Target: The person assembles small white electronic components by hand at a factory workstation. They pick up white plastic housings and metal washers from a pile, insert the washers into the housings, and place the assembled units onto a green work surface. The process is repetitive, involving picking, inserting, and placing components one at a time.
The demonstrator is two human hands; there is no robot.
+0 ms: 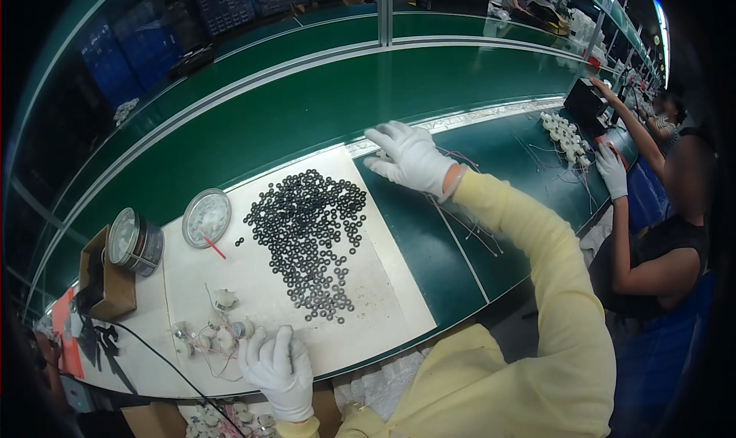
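My left hand (277, 373), in a white glove, is at the near edge of the white sheet with its fingers curled. Whatever lies inside them is hidden. Right beside its fingertips is a cluster of small white motor-like parts (205, 340) with thin red and white wires. My right hand (412, 160), also gloved, reaches across to the far side of the green bench, fingers spread. Thin wires (469, 227) trail on the bench below it; what lies under the palm is hidden. Between the hands many small black rings (307, 239) are spread over the white sheet (383, 285).
Left of the rings are a round lid (207, 217) with a red stick, a tin (136, 242) and a cardboard box (107, 277). Tools (111, 357) and a black cable lie near the front. At right, a co-worker's gloved hand (612, 171) is near more white parts (566, 139).
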